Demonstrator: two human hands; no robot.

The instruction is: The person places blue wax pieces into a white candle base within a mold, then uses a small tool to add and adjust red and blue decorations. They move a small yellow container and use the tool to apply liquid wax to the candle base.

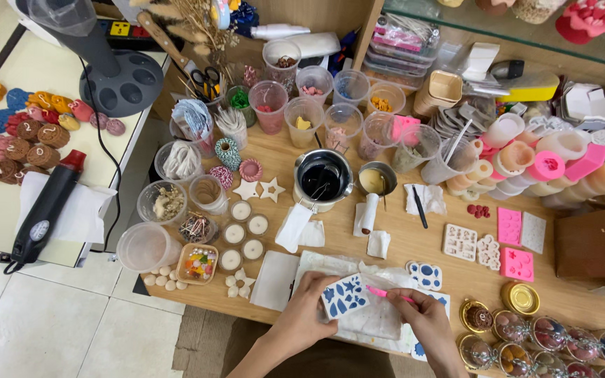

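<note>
My left hand holds a small white silicone mould with blue-filled shell and star shapes, tilted up near the table's front edge. My right hand grips a thin pink stick whose tip touches the mould's right side. Under both hands lies a white sheet with crumpled plastic. A second mould with blue shapes lies just to the right of the stick.
A metal melting pot and a small pan stand mid-table. Several plastic cups of bits fill the back. Tealights, pink moulds, gold-lidded jars and a black heat gun surround the wooden table.
</note>
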